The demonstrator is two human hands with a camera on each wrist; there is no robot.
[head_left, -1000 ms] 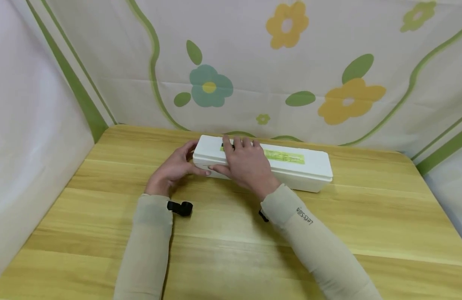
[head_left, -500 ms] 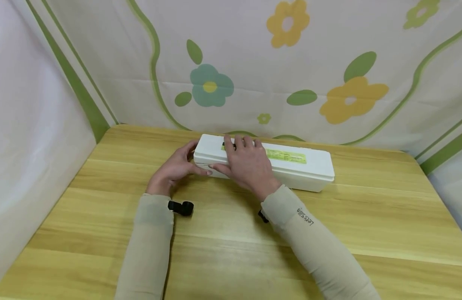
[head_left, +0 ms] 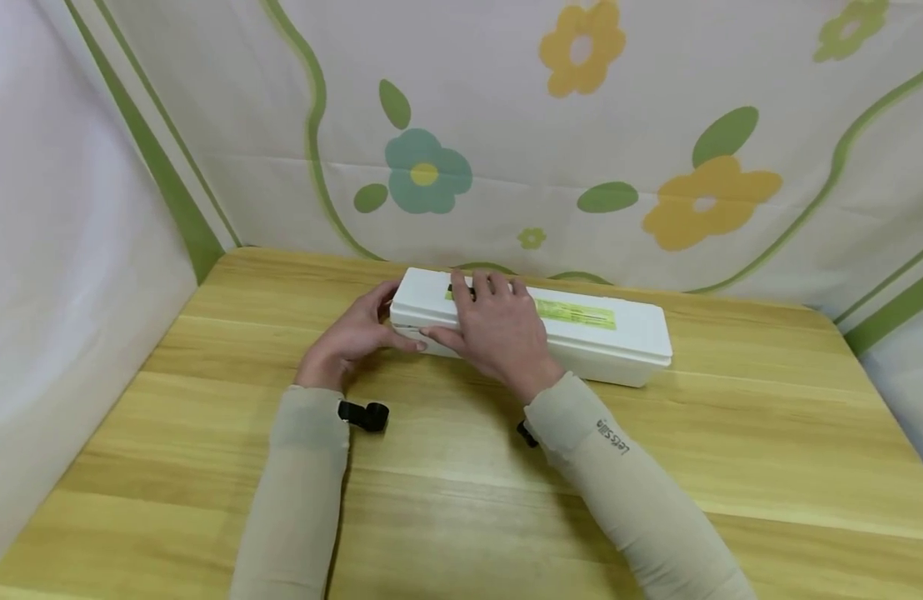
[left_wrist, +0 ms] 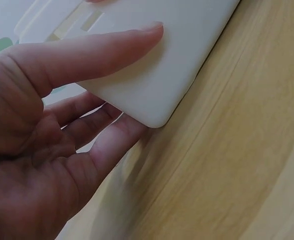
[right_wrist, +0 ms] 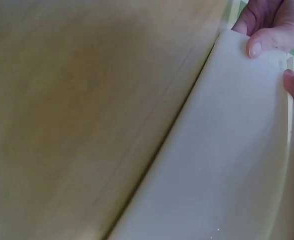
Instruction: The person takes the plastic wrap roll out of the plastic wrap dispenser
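A long white box with a green label lies across the far middle of the wooden table. My left hand grips its left end, with the thumb on the front face of the box and the fingers curled round the corner. My right hand lies flat on the lid near the left end. Its fingers reach over a small black part on top and its thumb sits at the front lip. In the right wrist view the box fills the right side.
A flowered cloth backdrop hangs right behind the box and along both sides of the table. A small black wrist camera sits on my left sleeve. Bare wood lies in front of the box and to its right.
Only the head view has shifted slightly. Both hands and the box stay where they were.
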